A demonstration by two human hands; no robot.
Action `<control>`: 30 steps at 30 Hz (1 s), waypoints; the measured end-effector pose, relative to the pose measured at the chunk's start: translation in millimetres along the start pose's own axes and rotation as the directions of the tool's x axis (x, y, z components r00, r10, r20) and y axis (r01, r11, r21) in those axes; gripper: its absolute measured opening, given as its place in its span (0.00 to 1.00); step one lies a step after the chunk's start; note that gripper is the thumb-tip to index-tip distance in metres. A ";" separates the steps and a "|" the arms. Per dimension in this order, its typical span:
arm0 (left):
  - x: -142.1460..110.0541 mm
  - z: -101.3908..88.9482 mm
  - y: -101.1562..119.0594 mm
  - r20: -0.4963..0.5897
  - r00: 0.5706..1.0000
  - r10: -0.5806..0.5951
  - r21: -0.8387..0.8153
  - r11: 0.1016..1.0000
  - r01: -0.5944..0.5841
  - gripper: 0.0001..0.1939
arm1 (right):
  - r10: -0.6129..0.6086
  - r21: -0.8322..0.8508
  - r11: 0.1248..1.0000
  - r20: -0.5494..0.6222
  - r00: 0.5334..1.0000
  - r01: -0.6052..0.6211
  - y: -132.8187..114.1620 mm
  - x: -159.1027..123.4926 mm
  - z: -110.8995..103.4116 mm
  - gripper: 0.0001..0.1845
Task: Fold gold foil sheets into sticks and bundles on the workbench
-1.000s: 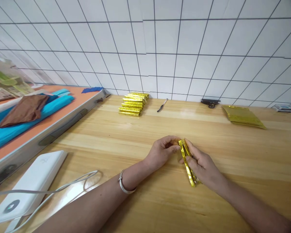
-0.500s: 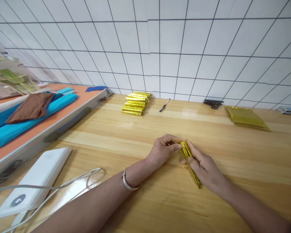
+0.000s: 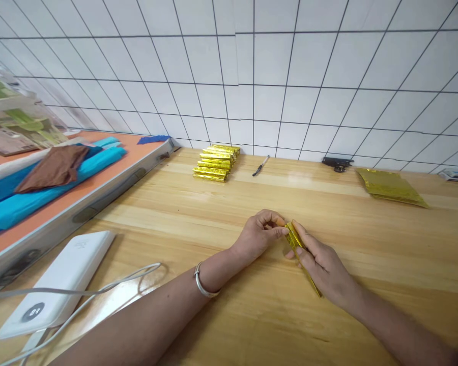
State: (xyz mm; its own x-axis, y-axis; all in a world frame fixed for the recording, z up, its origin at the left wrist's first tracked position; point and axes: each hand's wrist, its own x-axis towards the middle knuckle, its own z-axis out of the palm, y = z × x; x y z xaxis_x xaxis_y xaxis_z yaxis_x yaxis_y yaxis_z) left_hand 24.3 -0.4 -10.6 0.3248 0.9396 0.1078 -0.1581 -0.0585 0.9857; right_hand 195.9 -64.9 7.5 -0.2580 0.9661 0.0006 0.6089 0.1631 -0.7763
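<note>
A narrow folded strip of shiny gold foil paper (image 3: 293,237) is held between my two hands above the wooden table. My left hand (image 3: 260,232), with a silver bangle at the wrist, pinches the strip's upper end between thumb and finger. Along the strip's right side, my right hand (image 3: 320,262) grips it with the thumb on top and fingers partly hidden beneath. The lower end pokes out below the right thumb. Farther back lies a row of similar folded gold strips (image 3: 213,163). Flat gold paper sheets (image 3: 391,187) rest at the back right.
A pen (image 3: 260,166) and a black clip (image 3: 338,163) lie near the tiled wall. At the left, a white power bank (image 3: 57,284) with a white cable (image 3: 114,287) sits beside a raised orange surface (image 3: 132,152) bearing blue and brown cloths (image 3: 51,168).
The strip's two folded sides have come closer together, so it looks narrower at its lower end. Both hands keep nearly the same place; the view has shifted slightly.
</note>
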 end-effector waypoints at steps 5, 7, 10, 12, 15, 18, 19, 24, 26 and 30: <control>-1.3 1.2 1.5 0.021 1.000 -0.007 -0.052 0.999 0.008 0.10 | 0.000 -0.010 1.000 0.021 1.000 0.000 -3.7 0.8 -1.3 0.30; -1.5 0.9 2.0 0.026 0.999 0.020 -0.062 0.998 -0.018 0.09 | -0.017 -0.020 1.000 0.021 1.000 0.018 -3.6 0.8 -2.3 0.30; -1.1 -1.6 1.7 0.040 0.998 0.055 -0.063 0.997 -0.052 0.09 | -0.028 -0.043 0.999 0.016 0.999 0.029 -2.2 0.2 -2.8 0.30; -0.4 -4.0 1.5 0.055 0.996 0.066 -0.042 0.997 -0.063 0.09 | -0.035 -0.057 0.998 0.015 0.999 0.036 -1.3 -0.1 -2.5 0.29; 0.4 -6.7 2.2 0.086 0.994 0.073 -0.015 0.997 -0.072 0.13 | -0.068 -0.086 0.994 0.015 0.998 0.069 -1.1 -0.3 -2.2 0.30; 0.5 -7.5 3.7 0.141 0.987 0.075 -0.045 0.997 -0.069 0.16 | -0.084 -0.126 0.988 0.007 0.996 0.085 -1.5 -0.2 -2.6 0.29; 0.3 -7.4 4.1 0.157 0.985 0.075 -0.055 0.996 -0.067 0.15 | -0.087 -0.133 0.987 0.001 0.996 0.087 -1.3 -0.1 -2.6 0.29; -2.0 -6.8 5.5 0.157 0.985 0.072 -0.053 0.997 -0.064 0.13 | -0.114 -0.149 0.983 -0.032 0.993 0.108 0.2 -0.1 -1.9 0.27; -3.2 -6.9 6.4 0.147 0.985 0.085 -0.059 0.995 -0.077 0.13 | -0.112 -0.158 0.982 -0.024 0.993 0.107 -1.1 -0.4 -2.4 0.26; -4.6 -8.8 8.3 0.117 0.987 0.107 -0.021 0.994 -0.105 0.13 | -0.091 -0.210 0.974 -0.019 0.996 0.085 -5.4 -0.6 -4.2 0.27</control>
State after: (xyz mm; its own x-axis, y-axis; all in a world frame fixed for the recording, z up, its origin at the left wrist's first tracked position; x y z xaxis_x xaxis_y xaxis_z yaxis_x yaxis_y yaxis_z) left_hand 13.2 -2.2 -4.1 0.4126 0.8821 0.2271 -0.2110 -0.1500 0.9659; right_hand 195.9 -65.5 14.3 -0.2981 0.9509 0.0828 0.7286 0.2827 -0.6239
